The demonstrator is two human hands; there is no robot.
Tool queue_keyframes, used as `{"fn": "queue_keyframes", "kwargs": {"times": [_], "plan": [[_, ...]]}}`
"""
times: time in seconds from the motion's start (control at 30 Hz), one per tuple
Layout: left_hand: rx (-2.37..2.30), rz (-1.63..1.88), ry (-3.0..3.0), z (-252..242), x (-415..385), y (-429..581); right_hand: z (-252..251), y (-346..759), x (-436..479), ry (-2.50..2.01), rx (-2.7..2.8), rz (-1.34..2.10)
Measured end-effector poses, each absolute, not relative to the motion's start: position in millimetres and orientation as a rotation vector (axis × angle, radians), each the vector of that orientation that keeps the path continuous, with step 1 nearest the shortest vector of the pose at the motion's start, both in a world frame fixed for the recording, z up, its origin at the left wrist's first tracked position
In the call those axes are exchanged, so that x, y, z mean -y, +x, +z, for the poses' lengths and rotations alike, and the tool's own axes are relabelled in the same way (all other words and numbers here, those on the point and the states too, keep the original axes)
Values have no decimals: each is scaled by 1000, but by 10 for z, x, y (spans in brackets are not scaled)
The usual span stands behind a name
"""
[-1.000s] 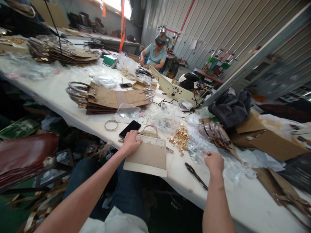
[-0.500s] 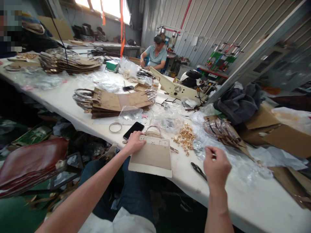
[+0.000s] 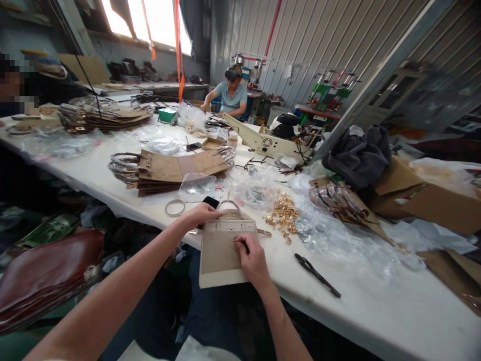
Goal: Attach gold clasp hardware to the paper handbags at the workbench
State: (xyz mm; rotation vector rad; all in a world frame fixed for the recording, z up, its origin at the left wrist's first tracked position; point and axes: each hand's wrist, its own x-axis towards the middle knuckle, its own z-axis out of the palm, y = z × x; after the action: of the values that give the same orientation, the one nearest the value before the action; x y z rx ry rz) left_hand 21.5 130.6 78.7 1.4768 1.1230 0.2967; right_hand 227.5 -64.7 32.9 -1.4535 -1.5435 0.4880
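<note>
A beige bag panel (image 3: pixel 220 250) lies at the near edge of the white table (image 3: pixel 376 311), partly overhanging it. My left hand (image 3: pixel 201 214) grips its top left corner, fingers curled over the edge and covering a black phone (image 3: pixel 211 201). My right hand (image 3: pixel 252 259) rests on the panel's right side with fingers curled; whether they pinch something small is unclear. A pile of gold metal fittings (image 3: pixel 282 215) lies just right of the panel. Black pliers (image 3: pixel 317 275) lie on the table to the right of my right hand.
A stack of brown bag panels with metal handles (image 3: pixel 169 168) sits behind, a metal ring (image 3: pixel 175 207) near it. Clear plastic bags (image 3: pixel 338 240), cardboard boxes (image 3: pixel 432 200) and dark cloth (image 3: pixel 358 155) crowd the right. A seated person (image 3: pixel 230 95) works at the far end; another person (image 3: pixel 15 85) is at far left.
My right hand came from the plastic bags on the right over to the panel's right side. The panel has turned more upright toward me. My left hand stayed at its top corner.
</note>
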Motion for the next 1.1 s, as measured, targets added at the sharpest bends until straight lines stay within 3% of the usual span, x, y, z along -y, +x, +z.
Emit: {"fn": "queue_keyframes", "kwargs": {"times": [0.33,1.1], "plan": [[-722,1,1412,885,-1507,324,221,2161,641,-1474,1485,329],[-573,-309,1326,538,-1784,641,192,2125,626,-1541,1573,268]]}}
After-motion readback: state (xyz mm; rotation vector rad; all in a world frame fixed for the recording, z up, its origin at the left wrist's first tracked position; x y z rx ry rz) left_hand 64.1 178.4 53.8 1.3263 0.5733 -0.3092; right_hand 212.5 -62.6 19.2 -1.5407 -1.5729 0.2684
